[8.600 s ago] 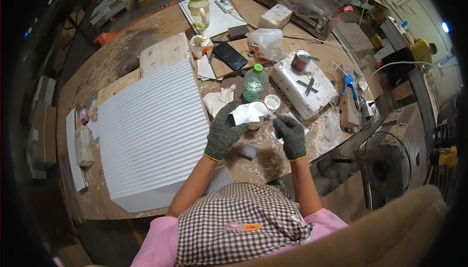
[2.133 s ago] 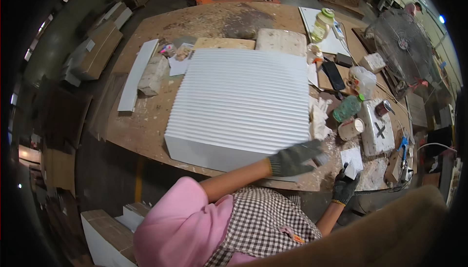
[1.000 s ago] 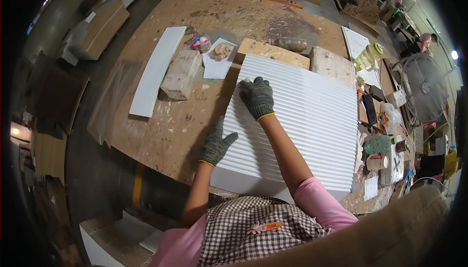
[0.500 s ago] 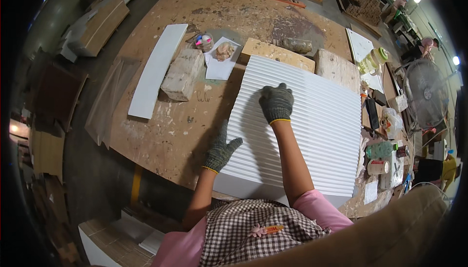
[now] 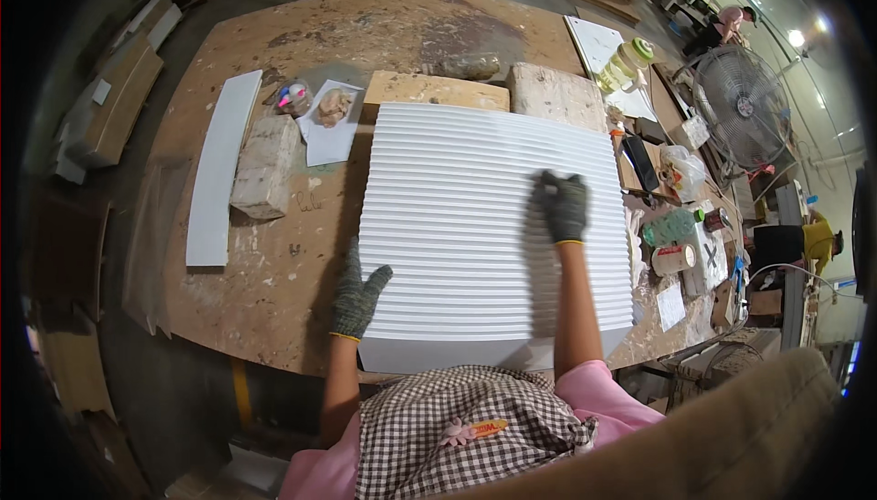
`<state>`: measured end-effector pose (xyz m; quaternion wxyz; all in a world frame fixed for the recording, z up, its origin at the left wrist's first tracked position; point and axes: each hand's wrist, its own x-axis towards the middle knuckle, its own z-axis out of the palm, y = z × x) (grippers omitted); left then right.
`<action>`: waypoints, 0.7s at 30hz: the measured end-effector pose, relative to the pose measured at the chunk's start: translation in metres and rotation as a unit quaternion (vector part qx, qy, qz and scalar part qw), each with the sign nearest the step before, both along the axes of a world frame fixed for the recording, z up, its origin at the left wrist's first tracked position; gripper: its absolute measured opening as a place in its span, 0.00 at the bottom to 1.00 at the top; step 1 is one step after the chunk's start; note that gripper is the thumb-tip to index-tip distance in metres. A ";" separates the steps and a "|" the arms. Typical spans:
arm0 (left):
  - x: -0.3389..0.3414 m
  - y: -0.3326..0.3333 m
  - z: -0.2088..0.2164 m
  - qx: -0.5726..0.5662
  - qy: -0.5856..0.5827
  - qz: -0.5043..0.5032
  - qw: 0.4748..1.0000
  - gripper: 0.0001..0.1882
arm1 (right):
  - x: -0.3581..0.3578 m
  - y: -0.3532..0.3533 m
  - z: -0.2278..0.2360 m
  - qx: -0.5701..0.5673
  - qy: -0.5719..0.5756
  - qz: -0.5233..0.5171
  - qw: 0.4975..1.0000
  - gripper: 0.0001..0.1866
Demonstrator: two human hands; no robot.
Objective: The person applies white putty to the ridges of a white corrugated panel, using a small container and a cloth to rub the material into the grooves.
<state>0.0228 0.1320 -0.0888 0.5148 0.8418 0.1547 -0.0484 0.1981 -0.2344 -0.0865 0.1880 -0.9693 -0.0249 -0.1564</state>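
So from my end of the feed I've got a big white ribbed panel (image 5: 475, 226) lying ribs-up on the scuffed wooden table (image 5: 274, 317), right in front of the checked apron (image 5: 457, 409). My left hand (image 5: 360, 294) (grey glove) is open at the panel's near left edge, thumb spread out toward the ribs, fingers running along the side. The right hand (image 5: 563, 206), same kind of glove, is over the right half of the ribs with its fingers curled. Honestly can't tell if there's anything in it, or whether it's actually touching. A pale block (image 5: 557, 98) and a yellowish board (image 5: 438, 91) sit just behind the panel. Off to the right: green bottle (image 5: 670, 228) on its side, white tub (image 5: 674, 260) near it.
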 end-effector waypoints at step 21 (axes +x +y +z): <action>0.004 -0.002 0.004 0.035 -0.014 -0.014 0.999 0.43 | 0.036 -0.098 0.000 -0.070 -0.053 -0.149 0.985 0.11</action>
